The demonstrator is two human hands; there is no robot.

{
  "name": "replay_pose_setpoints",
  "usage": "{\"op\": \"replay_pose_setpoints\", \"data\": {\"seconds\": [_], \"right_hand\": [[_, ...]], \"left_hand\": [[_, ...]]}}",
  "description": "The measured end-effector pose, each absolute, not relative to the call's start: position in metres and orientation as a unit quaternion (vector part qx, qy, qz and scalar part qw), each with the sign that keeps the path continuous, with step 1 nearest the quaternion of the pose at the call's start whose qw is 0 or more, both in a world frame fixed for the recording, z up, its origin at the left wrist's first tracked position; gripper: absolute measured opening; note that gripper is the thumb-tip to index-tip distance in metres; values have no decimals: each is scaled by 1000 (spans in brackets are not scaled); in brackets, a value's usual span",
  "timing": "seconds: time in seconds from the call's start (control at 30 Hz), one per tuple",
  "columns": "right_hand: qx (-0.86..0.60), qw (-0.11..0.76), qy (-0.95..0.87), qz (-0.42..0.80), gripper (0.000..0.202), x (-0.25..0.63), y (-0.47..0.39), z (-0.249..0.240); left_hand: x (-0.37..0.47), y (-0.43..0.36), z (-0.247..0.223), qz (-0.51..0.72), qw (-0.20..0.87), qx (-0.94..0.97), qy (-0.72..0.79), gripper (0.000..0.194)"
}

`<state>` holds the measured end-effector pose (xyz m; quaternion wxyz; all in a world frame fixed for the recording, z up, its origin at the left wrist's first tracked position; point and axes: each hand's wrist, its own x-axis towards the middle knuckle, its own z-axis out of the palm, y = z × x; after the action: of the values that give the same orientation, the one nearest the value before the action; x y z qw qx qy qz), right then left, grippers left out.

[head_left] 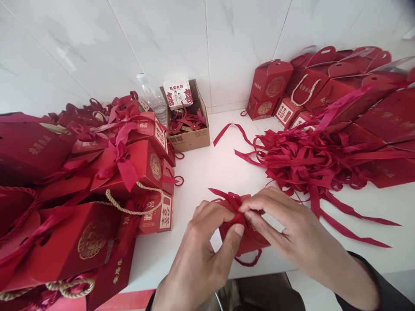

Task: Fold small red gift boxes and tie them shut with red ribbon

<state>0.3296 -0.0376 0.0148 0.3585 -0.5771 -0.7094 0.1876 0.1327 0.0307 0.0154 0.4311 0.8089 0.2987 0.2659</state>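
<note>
A small red gift box (249, 242) stands on the white table near its front edge, with a red cord handle (249, 261) hanging on the near side. Crimson ribbon (234, 198) is gathered on top of the box. My left hand (210, 246) pinches the ribbon between thumb and forefinger from the left. From the right, my right hand (279, 220) pinches the same ribbon with its fingertips. Both sets of fingers hide the knot or loop between them. One ribbon end sticks out to the upper left.
Red boxes with ribbon bows (129, 155) are piled along the left. A cardboard box (191, 140) and a plastic bottle (154, 101) stand by the tiled wall. To the right lies a heap of loose ribbons (298, 155) before more red boxes (272, 82).
</note>
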Motion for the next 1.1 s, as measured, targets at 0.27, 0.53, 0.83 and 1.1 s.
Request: {"op": "replay_pose_setpoints", "data": {"seconds": [0.27,0.53,0.83,1.1], "right_hand": [[-615,371,-674,174,13,334,-45,16],[-685,333,-644,78,12,342,-57,7],[-713,253,-651,55,22,344,-63,-1],[-667,225,-703,102,25,351,-66,2]], "left_hand": [[134,24,-3,350,431,791,256,11],[150,16,-24,499,345,730,315,16],[152,6,-24,516,92,767,370,22],[145,8,-25,457,281,740,406,16]]}}
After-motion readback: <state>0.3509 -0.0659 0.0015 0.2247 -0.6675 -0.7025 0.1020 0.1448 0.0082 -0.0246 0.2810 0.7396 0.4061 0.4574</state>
